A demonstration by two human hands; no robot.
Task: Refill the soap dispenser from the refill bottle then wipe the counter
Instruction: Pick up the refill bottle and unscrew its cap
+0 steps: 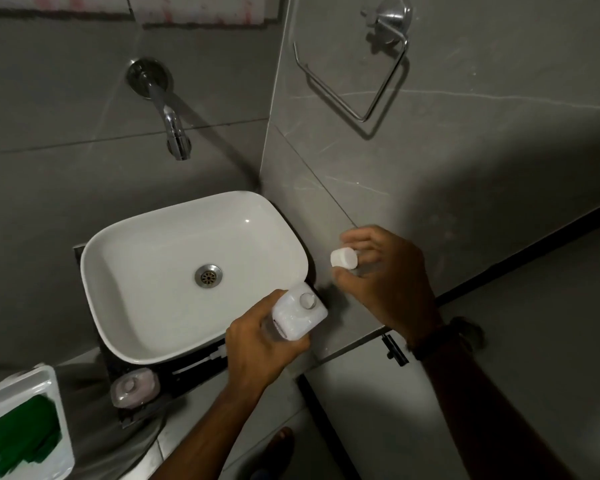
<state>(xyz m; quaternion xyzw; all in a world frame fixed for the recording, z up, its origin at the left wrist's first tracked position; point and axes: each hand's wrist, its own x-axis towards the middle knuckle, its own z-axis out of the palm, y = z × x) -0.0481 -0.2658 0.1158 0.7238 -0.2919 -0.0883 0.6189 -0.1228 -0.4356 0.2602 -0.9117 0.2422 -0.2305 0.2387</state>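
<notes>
One refill bottle [299, 315], one cap [344, 258], two hands

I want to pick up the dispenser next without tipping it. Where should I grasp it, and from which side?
Probably the soap dispenser body, across its narrower sides, coming from above. It stands upright on the counter, and the basin crowds its far side.

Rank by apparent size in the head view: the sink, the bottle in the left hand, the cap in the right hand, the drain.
1. Sink, by far the largest.
2. Bottle.
3. Cap and drain: they look about equal, and the cap is nearer the camera, so no ranking.
</notes>
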